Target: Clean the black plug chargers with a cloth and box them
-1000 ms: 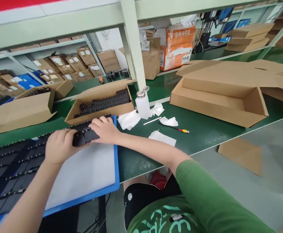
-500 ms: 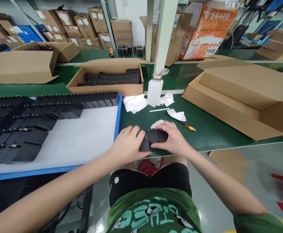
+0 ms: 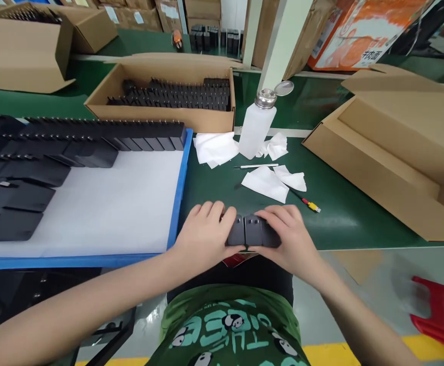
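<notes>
At the front edge of the green table, my left hand (image 3: 203, 235) is closed on a small black rectangular block (image 3: 237, 233). My right hand (image 3: 291, 239) grips a similar dark block or short row of blocks (image 3: 256, 231), its far end partly covered by my fingers. The two held pieces stand side by side with a thin dark gap between them. Small marks or terminals show near their tops. Just beyond my hands lie white wipes (image 3: 266, 184), a thin white pen-like tool (image 3: 260, 165) and a cable with a yellow-and-red plug (image 3: 312, 205).
A blue-edged tray (image 3: 130, 203) with rows of similar black blocks (image 3: 141, 136) stands at left. Behind it is a carton (image 3: 160, 114) of pinned black pieces. A white pump bottle (image 3: 257, 129) stands mid-table. An open carton (image 3: 374, 168) fills the right side; a red stool (image 3: 435, 305) stands on the floor.
My hands have moved slightly right, and the two black pieces are now lined up side by side. The wipe beyond them shows more fully. The view has tilted down.
</notes>
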